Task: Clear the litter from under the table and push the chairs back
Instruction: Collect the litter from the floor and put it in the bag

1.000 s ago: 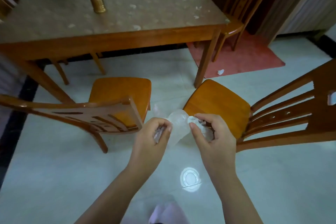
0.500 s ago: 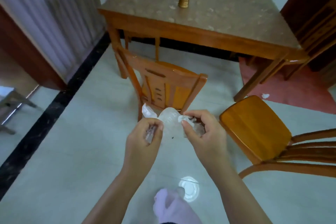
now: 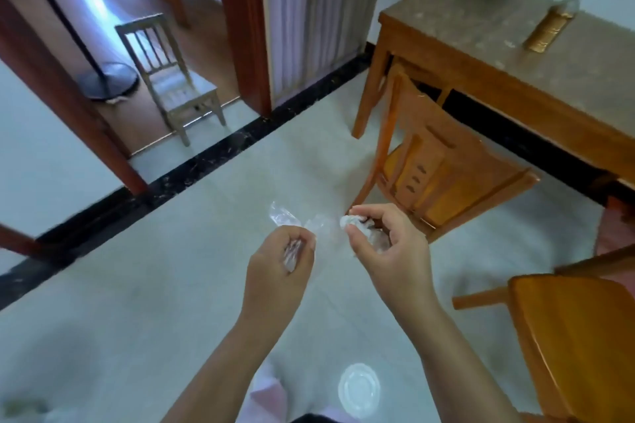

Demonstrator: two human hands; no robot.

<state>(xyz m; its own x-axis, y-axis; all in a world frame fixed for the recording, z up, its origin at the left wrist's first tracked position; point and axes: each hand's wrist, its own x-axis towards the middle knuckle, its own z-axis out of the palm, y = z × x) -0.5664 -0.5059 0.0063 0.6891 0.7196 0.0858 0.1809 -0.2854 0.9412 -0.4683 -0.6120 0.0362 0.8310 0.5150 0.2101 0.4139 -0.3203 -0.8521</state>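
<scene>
Out from the worktop stand the near chair and the side chair, both easy to bump. The left hand grips one end of the clear wrap and the right hand pinches its crumpled end, above the floor. The slack film could slip free and drop.

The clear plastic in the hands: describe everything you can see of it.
The clear plastic looks like a thin, see-through film, crinkled and crumpled. It stretches between both hands in the air above the pale floor, just in front of a wooden chair. The left hand grips one end in its curled fingers, and a loose flap sticks up above them. The right hand pinches the other end, bunched into a whitish wad at its fingertips. Only the hands touch it.
</scene>
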